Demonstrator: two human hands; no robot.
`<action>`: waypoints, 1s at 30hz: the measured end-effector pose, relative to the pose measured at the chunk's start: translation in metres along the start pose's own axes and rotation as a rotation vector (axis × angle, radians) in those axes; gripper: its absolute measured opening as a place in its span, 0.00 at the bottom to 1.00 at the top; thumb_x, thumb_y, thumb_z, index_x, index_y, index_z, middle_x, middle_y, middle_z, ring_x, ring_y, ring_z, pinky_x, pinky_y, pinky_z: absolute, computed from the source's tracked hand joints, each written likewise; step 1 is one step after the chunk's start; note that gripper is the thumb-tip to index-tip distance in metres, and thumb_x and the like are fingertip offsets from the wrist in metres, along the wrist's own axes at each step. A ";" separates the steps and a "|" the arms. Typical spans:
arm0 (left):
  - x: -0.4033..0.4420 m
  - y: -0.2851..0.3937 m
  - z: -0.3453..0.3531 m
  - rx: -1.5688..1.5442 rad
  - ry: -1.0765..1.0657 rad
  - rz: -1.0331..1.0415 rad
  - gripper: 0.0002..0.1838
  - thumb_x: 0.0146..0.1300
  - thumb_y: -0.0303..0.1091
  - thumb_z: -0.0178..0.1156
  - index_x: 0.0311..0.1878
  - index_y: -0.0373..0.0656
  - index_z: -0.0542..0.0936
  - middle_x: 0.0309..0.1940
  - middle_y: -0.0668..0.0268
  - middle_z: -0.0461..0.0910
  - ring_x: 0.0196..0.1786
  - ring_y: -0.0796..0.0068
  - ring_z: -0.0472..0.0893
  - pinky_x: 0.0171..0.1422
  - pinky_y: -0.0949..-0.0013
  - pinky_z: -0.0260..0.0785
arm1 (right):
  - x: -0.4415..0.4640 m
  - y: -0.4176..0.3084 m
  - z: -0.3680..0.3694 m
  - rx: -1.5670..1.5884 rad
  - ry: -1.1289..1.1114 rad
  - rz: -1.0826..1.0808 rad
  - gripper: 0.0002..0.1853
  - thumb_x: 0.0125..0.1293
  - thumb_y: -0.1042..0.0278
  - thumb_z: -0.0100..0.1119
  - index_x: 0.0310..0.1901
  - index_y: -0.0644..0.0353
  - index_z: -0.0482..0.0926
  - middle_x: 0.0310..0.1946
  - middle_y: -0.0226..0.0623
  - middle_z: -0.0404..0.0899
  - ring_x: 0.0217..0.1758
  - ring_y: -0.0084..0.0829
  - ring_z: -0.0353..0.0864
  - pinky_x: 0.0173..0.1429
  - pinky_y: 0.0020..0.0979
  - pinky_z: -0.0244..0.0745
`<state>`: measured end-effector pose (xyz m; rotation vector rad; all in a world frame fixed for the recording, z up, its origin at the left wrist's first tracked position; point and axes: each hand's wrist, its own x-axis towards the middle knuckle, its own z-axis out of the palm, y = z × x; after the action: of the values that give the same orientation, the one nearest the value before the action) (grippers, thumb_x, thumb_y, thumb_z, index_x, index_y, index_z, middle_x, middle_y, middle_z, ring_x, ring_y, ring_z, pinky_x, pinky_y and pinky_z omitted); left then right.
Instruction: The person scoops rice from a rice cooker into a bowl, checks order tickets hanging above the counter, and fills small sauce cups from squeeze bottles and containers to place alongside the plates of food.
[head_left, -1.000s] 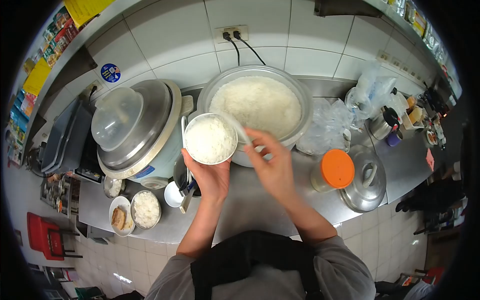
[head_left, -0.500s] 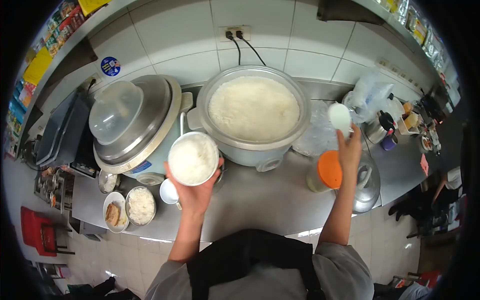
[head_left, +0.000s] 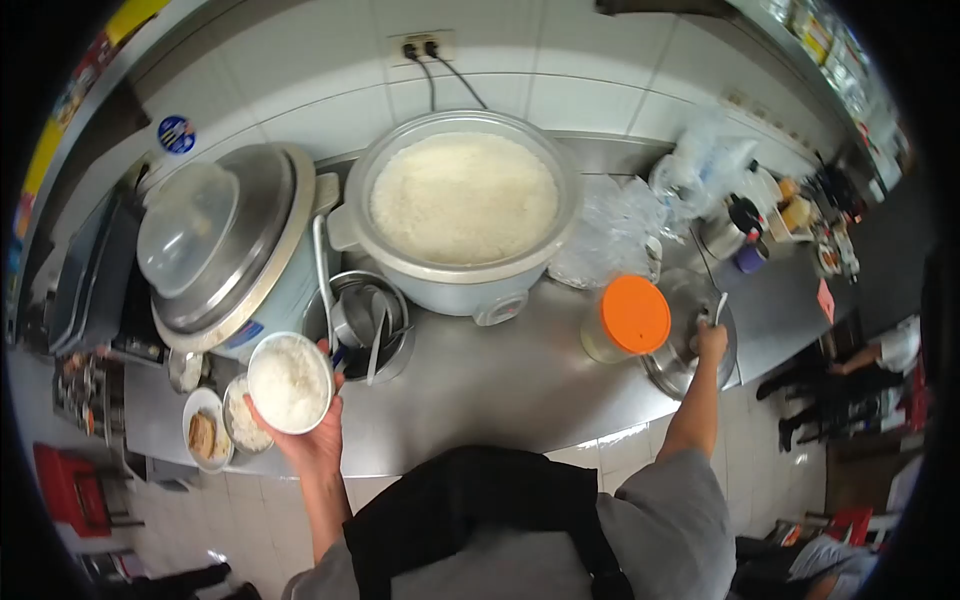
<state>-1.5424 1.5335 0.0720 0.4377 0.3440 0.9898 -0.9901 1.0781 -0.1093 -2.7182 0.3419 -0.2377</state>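
At the lower left of the frame, the left hand [head_left: 318,440] is cupping 1 bowl [head_left: 291,431] of rice [head_left: 290,383], half open; at right, the right hand [head_left: 713,342] is curling over the metal lid [head_left: 672,373], clasping 1 white scoop [head_left: 722,306]. Level holding is probably preventing spills.

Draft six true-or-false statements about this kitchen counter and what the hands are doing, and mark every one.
1. The left hand holds a bowl of rice. True.
2. The right hand is at the metal lid, right of the jar. True.
3. The jar's top is blue. False: it is orange.
4. A metal pot with utensils stands front-left of the middle rice cooker. True.
5. The middle rice cooker is covered. False: it is open, with rice showing.
6. The right hand is empty. False: a white utensil sticks up from it.
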 end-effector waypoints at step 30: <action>-0.109 0.034 -0.037 0.028 0.198 0.294 0.45 0.68 0.73 0.37 0.74 0.44 0.60 0.61 0.38 0.72 0.39 0.44 0.86 0.31 0.60 0.86 | -0.239 -0.521 -0.080 0.068 -0.020 -1.364 0.16 0.65 0.57 0.61 0.45 0.63 0.79 0.39 0.52 0.85 0.44 0.52 0.86 0.50 0.49 0.80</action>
<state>-1.6398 1.4632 0.0662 0.4234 0.4816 1.3207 -1.1294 1.5796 0.1432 -2.3943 -1.5136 -0.5329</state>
